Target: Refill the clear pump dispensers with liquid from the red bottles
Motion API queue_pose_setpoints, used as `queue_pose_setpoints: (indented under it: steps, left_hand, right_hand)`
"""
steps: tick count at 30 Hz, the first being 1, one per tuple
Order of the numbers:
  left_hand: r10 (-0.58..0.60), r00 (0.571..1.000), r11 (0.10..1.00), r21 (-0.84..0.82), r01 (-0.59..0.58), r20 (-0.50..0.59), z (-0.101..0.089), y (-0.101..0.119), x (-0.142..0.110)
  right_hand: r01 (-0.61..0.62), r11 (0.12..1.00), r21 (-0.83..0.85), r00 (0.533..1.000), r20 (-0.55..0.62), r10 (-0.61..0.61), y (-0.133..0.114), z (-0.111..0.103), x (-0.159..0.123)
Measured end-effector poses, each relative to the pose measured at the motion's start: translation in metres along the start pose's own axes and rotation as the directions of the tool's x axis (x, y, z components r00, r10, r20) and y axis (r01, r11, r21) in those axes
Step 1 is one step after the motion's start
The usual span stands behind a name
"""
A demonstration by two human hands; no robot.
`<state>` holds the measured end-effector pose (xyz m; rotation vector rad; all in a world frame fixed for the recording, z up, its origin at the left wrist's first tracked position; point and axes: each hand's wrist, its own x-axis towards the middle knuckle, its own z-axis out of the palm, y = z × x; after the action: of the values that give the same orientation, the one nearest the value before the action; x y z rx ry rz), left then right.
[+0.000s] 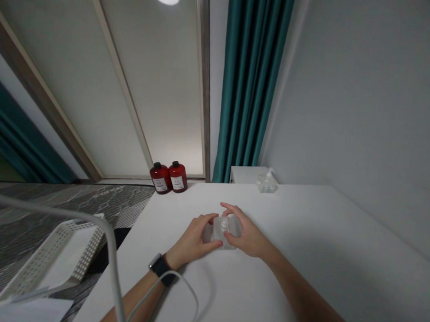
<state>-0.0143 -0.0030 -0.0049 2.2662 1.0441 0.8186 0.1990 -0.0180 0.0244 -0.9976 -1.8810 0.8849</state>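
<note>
A clear, squarish bottle (218, 233) stands on the white table in front of me, with a small clear neck or cap on top. My left hand (195, 238) grips its left side between thumb and fingers. From the right, my right hand (248, 235) curves around the bottle's top, thumb at the near side and fingers at the far side. The index finger of that hand sticks out to the left. The fingers partly cover the bottle, so what the right fingertips touch is hard to make out.
Two red bottles (177, 177) with black caps stand at the table's (235, 293) far left corner. A clear pump bottle (267, 181) sits at the back edge, before a white cabinet (249, 173). A white basket (55, 258) lies lower left. A white cable (115, 270) crosses my left forearm.
</note>
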Motion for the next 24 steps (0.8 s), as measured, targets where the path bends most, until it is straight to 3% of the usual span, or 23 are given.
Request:
queue_pose_setpoints:
  steps: [24]
  left_hand:
    - [0.001,1.000,1.000,-0.019,-0.001,0.016,0.0001,-0.0008,0.0007]
  right_hand:
    - [0.001,0.999,0.038,1.000,0.005,-0.001,0.0032,0.0012,0.0010]
